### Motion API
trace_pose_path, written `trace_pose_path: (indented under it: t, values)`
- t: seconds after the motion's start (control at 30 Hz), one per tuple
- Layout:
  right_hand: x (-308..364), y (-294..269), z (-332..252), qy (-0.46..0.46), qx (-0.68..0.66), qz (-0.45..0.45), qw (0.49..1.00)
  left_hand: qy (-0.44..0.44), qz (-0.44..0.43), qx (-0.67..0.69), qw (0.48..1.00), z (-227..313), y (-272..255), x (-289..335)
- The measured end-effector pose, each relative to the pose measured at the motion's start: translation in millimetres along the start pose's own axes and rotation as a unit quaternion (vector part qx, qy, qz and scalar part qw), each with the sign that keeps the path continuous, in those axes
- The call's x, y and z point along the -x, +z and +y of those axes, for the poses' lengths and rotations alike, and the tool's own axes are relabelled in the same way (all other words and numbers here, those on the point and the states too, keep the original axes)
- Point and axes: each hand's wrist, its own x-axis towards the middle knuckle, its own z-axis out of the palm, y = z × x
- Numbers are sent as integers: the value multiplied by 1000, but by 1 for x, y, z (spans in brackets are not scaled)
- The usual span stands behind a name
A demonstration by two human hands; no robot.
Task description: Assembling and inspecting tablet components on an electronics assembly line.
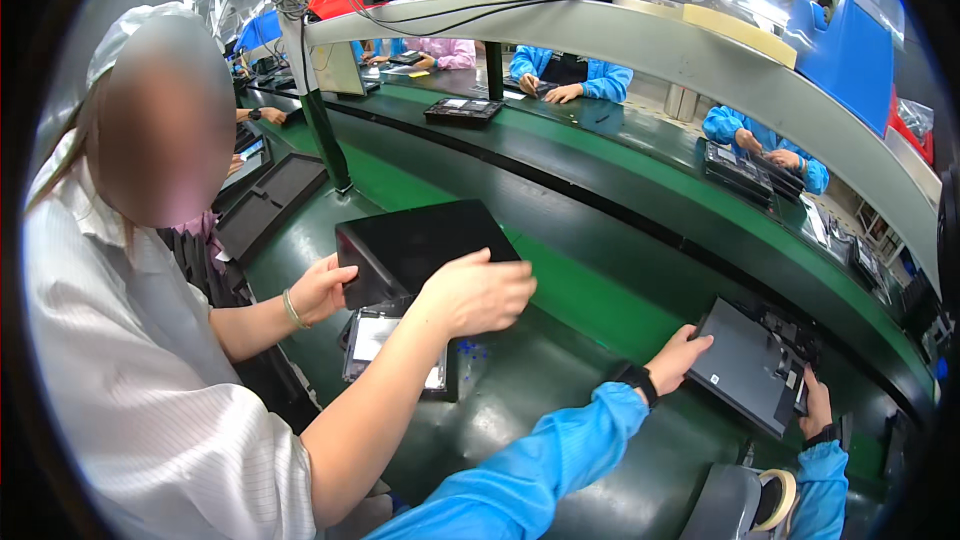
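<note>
Head view: our left hand (682, 355) and right hand (816, 402) grip the flat grey rectangular panel (745, 365) by opposite edges. We judge keeping it level over the green conveyor belt (590, 300) best.

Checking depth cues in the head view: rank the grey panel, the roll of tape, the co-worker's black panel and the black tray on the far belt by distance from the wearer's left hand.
1. Grey panel: the left hand grips its left edge.
2. Roll of tape: lower right of the hand, near the bottom edge.
3. Co-worker's black panel: off to the left, held in that person's hands.
4. Black tray: far belt, upper left.
</note>
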Motion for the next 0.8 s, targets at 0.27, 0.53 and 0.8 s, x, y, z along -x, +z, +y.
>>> trace_pose_path:
  t: [0.27, 0.53, 0.8]
  values:
    - [62, 55, -59, 20, 65, -118, 991, -106, -97, 118, 983, 44, 0, 135]
    - [145, 110, -105, 44, 178, -240, 953, -43, -43, 122, 991, 43, -5, 248]
    - [194, 161, -90, 103, 480, -321, 810, -32, 97, 74, 992, 28, -54, 337]
